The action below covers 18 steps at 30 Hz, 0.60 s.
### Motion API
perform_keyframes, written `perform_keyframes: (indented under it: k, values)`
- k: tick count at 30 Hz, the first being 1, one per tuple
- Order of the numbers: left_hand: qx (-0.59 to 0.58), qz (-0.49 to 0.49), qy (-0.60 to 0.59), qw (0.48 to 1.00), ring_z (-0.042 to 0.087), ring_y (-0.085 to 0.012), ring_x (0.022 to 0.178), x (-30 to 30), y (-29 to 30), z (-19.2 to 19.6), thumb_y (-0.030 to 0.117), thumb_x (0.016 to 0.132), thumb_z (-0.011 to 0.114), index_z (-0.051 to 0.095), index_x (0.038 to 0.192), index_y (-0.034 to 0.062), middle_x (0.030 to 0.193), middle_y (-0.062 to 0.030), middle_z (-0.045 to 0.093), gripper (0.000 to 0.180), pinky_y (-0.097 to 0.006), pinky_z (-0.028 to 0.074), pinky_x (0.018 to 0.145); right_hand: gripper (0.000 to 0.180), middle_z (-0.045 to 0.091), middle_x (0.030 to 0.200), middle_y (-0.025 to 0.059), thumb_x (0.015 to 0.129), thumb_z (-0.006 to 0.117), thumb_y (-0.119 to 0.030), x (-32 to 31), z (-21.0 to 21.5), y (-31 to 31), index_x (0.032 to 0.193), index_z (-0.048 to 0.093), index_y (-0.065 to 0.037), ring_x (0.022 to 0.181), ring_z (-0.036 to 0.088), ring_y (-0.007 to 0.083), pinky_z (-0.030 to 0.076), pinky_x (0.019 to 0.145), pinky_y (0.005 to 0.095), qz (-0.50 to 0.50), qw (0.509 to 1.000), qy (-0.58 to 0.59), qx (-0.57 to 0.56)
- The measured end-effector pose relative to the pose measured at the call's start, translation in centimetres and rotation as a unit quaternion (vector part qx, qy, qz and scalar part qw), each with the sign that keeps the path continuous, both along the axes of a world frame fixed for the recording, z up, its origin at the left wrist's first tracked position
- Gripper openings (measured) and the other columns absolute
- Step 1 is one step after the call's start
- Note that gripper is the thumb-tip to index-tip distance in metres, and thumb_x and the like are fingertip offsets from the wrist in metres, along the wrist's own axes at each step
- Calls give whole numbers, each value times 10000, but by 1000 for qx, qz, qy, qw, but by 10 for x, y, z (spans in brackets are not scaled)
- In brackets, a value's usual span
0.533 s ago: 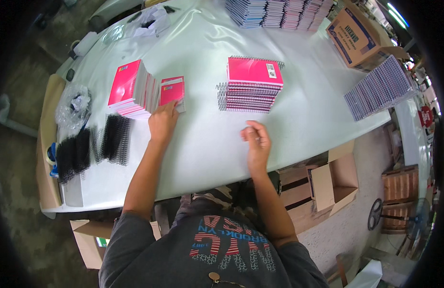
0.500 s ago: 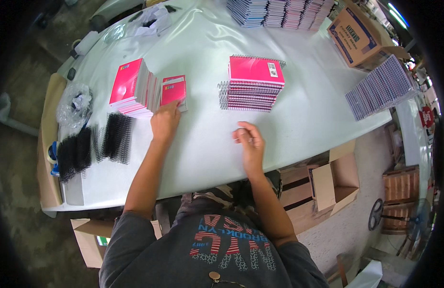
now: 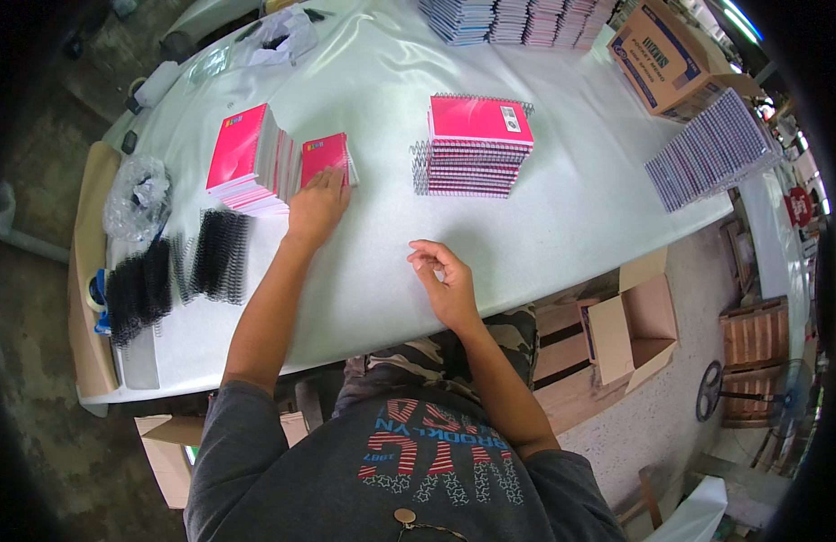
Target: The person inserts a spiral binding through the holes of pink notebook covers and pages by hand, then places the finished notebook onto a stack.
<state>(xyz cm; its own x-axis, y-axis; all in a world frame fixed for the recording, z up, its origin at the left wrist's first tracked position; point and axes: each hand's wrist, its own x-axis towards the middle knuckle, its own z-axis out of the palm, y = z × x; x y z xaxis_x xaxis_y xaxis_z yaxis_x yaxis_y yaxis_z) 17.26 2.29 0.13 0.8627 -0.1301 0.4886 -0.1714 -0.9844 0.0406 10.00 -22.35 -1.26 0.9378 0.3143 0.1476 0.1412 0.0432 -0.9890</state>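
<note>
My left hand (image 3: 317,208) lies on the near part of a small pink-covered notebook (image 3: 324,154), its fingers stretched over the cover and its thumb hidden. Right beside that notebook, to its left, stands a tall stack of loose pink-covered notebooks (image 3: 237,155) with white page edges. My right hand (image 3: 447,285) is held over the near side of the table, fingers loosely bent and apart, with nothing visible in them. Beyond it is a stack of pink notebooks with wire spirals (image 3: 476,149), some spirals sticking out at its left and back.
Black spiral coils (image 3: 219,257) lie at the left, near crumpled clear plastic (image 3: 138,199) and a blue tape dispenser (image 3: 100,303). Far back stand more notebook stacks (image 3: 517,20). A cardboard box (image 3: 662,63) and another spiral notebook pile (image 3: 707,154) are at the right.
The top pink notebook under my left hand has slid away from me, over the one behind it. My left fingers have stretched across its cover. My right hand has moved left and nearer.
</note>
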Motion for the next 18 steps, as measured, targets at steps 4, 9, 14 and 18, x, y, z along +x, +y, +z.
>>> perform_keyframes:
  k: [4,9,14,18]
  values:
    - [28,12,54,998,602,-286,497,-25,-17,14,187,815,581,546,896,78,543,-97,571,140,-401,483,451,302,619,1039,95,906,572,-132,-1,5,7,1168,542,15,977,577,141,427,894,284,8,991,82,104]
    - [-78,-53,112,989,622,-284,563,-120,-106,35,182,789,623,592,1028,74,706,-109,639,265,-383,497,501,421,617,1042,116,914,580,-268,-17,8,25,1171,513,58,951,580,151,461,846,294,-43,950,224,215]
    - [-369,50,-92,924,542,-210,1073,-134,-92,57,24,780,592,487,1246,7,1142,-138,586,478,-291,389,938,225,635,966,60,895,577,-100,-3,35,-14,1068,584,43,864,561,86,453,786,237,44,995,45,73]
    - [-693,-3,130,709,515,-151,950,-128,-72,41,-91,729,473,442,1252,14,1012,-68,527,534,-256,399,852,214,640,980,77,856,614,-46,5,39,-19,1056,588,26,891,569,96,461,802,242,161,986,41,29]
